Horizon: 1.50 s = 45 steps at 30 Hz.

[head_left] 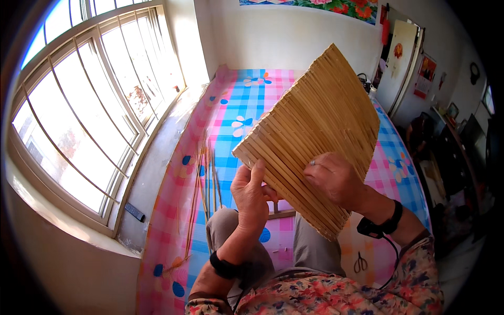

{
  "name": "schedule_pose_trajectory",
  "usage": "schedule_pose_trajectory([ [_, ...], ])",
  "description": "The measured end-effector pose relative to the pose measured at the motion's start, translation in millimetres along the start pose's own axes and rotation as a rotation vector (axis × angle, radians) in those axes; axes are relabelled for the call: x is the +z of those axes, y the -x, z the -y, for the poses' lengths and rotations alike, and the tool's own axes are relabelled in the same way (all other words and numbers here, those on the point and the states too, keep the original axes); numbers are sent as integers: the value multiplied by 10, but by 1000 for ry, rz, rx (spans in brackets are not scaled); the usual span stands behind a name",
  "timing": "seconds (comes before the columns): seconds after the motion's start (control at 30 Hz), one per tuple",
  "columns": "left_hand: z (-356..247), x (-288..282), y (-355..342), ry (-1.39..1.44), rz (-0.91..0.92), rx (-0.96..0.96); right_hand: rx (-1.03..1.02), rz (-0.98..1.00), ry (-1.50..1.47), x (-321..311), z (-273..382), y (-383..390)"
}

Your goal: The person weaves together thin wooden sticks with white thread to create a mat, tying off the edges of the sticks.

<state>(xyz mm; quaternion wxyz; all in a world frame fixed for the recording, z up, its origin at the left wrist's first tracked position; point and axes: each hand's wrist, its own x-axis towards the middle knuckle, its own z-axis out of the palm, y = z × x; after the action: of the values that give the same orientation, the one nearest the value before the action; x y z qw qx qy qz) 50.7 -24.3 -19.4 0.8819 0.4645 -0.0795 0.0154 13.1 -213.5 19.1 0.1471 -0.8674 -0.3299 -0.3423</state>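
A stiff panel of side-by-side straw-coloured stalks (pixel 315 121) is held up and tilted over my lap. My left hand (pixel 249 199) is closed on its lower left edge, thumb in front, other fingers partly behind it. My right hand (pixel 331 178) lies against the panel's face with fingers bent in a pinch and a small silvery band on a finger; whatever the fingertips hold is too small to make out. Loose thin stalks (pixel 207 178) lie on the checked covering (pixel 249 100) to the left of my knees.
Scissors (pixel 360 262) lie right of my legs. A barred window with a sill (pixel 160 131) runs along the left, holding a dark remote (pixel 134 212). A wall is ahead. At right are an open door (pixel 394 63), dark furniture and what seems a person (pixel 420 131), indistinct.
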Motion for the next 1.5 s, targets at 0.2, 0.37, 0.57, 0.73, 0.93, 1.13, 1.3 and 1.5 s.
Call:
schedule_pose_trajectory([
  [0.2, 409, -240, 240, 4, -80, -212, -19, 172, -111, 351, 132, 175],
  [0.37, 671, -408, 409, -52, -109, -330, -10, 149, -199, 695, 49, 113],
  [0.57, 748, -596, 493, -30, -130, -455, -75, 202, -283, 1135, -2, 143],
  [0.73, 775, -687, 478, -29, -68, -539, -128, 188, -338, 1334, -9, 151],
  [0.93, 880, -823, 454, -48, -40, -571, -243, 192, -342, 1504, -47, 205],
  [1.13, 937, -883, 464, -77, -81, -567, -357, 236, -314, 1663, -112, 160],
  [1.3, 909, -922, 456, -102, -43, -572, -462, 249, -415, 1703, -105, 114],
  [1.5, 1008, -957, 479, 46, -103, -566, -515, 207, -584, 1186, 169, -76],
])
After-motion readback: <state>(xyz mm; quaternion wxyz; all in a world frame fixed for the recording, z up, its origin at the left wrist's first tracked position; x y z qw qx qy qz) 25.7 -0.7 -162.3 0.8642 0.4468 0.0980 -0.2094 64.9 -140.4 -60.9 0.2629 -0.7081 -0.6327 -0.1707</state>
